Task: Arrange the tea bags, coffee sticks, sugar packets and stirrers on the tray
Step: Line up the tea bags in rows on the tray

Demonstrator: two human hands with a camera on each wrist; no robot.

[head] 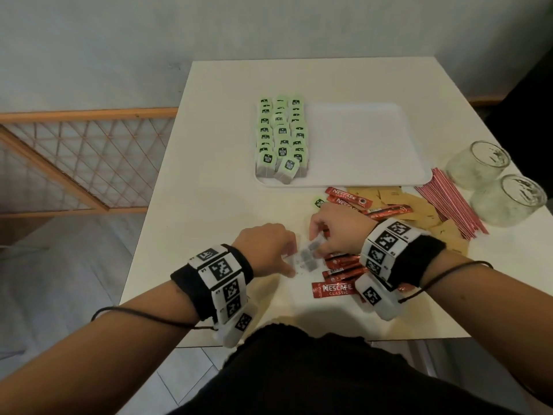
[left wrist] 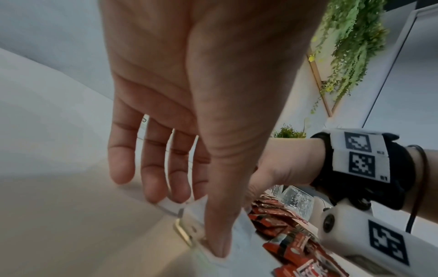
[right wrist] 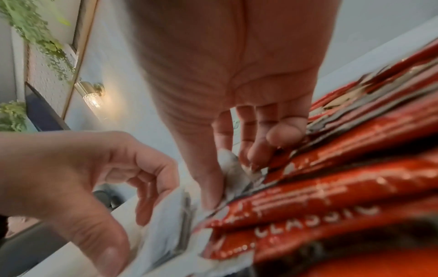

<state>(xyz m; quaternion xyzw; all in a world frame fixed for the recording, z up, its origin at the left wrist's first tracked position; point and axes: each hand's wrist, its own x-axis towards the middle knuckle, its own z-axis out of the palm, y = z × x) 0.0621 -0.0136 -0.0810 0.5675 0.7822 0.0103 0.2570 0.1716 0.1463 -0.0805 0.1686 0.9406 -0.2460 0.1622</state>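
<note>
White paper tea bags (head: pixel 308 259) pinched by left hand (head: pixel 266 247) and right hand (head: pixel 338 229), likely gathering strays for white plastic tray (head: pixel 368 145).

We note two empty glass jars (head: pixel 495 182) at right edge of white surface (head: pixel 215 205); wooden lattice railing (head: pixel 74 157) at left of frame; hanging green plants (left wrist: pixel 350 45) upper right in left wrist view; lit wall lamp (right wrist: pixel 93 97) at left in right wrist view.
</note>
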